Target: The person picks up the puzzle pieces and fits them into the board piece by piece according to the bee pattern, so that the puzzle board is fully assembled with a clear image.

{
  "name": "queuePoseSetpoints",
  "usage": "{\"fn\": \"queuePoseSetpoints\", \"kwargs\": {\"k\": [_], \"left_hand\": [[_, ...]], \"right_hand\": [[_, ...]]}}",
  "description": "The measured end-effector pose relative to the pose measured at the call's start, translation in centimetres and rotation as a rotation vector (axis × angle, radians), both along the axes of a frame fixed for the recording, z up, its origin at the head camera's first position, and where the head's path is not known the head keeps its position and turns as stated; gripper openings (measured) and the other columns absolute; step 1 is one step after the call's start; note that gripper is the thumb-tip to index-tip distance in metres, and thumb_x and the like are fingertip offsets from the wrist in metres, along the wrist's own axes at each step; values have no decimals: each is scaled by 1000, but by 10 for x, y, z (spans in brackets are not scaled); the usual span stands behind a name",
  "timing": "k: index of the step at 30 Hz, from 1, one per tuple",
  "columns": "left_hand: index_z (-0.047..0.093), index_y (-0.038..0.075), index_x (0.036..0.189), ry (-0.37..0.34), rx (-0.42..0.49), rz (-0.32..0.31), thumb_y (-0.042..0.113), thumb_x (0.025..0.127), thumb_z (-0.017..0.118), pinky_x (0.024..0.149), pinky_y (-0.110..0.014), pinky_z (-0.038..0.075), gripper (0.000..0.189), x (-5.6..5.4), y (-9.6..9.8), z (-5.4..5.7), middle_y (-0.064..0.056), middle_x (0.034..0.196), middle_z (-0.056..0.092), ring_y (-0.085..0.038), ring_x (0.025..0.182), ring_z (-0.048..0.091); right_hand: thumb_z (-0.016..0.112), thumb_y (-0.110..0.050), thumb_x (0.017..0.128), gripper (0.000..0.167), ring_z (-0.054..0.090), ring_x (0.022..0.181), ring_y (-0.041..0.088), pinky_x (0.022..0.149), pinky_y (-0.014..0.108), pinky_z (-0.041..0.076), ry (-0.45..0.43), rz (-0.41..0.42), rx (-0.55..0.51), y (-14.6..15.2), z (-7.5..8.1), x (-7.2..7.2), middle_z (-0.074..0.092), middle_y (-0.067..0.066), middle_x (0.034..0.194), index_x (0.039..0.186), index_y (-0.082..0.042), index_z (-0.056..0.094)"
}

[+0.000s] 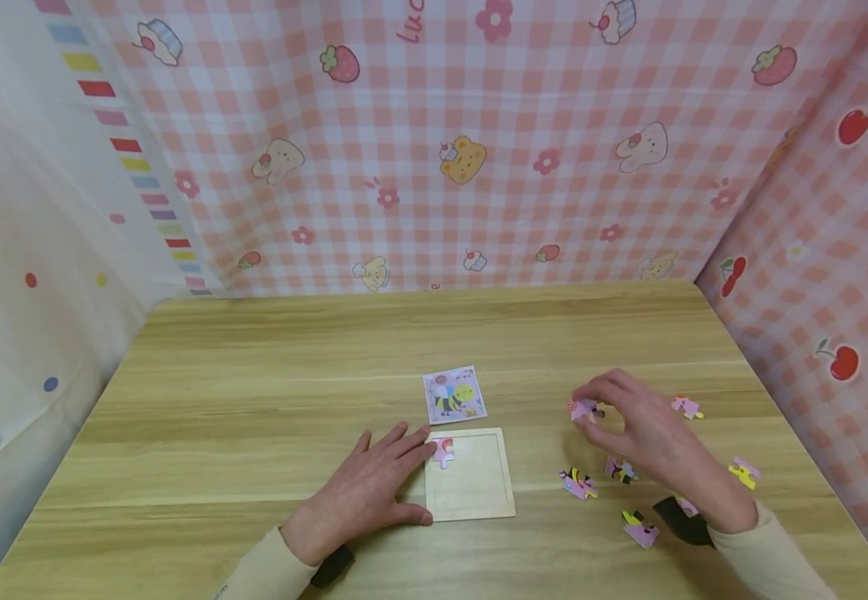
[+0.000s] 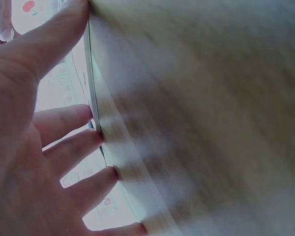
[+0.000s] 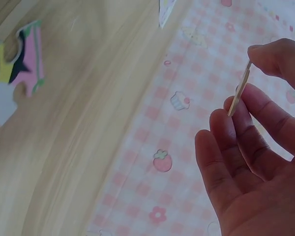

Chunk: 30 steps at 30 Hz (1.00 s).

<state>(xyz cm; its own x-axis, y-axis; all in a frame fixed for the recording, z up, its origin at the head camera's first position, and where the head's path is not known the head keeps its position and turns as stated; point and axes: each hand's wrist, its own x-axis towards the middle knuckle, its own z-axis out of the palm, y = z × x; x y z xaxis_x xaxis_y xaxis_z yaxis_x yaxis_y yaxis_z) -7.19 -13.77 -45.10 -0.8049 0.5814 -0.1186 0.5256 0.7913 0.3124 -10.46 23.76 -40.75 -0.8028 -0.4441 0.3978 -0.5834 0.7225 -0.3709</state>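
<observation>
Between thumb and fingers my right hand pinches a pink puzzle piece above the table's right side. The right wrist view shows that puzzle piece edge-on, thin and wooden. My left hand lies with fingers spread at the left edge of a square wooden puzzle tray, its thumb and fingertips touching the rim. One pink piece sits in the tray's upper left corner. In the left wrist view the left hand has straight fingers. Behind the tray lies a square picture card with a bee.
Around the right hand lie several loose puzzle pieces, among them a striped one, a yellow one, a pink one and a pink-yellow one. Checked cloth hangs behind the wooden table and at its right.
</observation>
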Motion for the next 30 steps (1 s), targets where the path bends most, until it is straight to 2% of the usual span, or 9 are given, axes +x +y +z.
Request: {"fn": "queuePoseSetpoints", "kwargs": {"k": [6,16,30], "left_hand": [[52,13,153,3,2,-1,58,83,79,113,-73,29,87,0,0,0,-5,164,40,-36,151,34],[52,13,153,-6,8,4,57,83,80,112,-74,28,87,0,0,0,-5,164,40,-36,151,34],[51,14,153,-27,-8,15,59,83,80,113,-75,27,88,-2,1,-1,-5,164,40,-36,151,33]], "right_hand": [[83,-14,87,23,68,96,17,73,40,57,6,10,17,-9,2,2,68,-1,110,108,-14,74],[86,-11,83,27,67,95,16,73,39,58,64,79,-14,-22,4,3,67,-2,109,107,-13,74],[85,-14,85,22,65,93,14,73,36,57,43,123,-26,-40,1,4,66,-3,108,104,-15,74]]}}
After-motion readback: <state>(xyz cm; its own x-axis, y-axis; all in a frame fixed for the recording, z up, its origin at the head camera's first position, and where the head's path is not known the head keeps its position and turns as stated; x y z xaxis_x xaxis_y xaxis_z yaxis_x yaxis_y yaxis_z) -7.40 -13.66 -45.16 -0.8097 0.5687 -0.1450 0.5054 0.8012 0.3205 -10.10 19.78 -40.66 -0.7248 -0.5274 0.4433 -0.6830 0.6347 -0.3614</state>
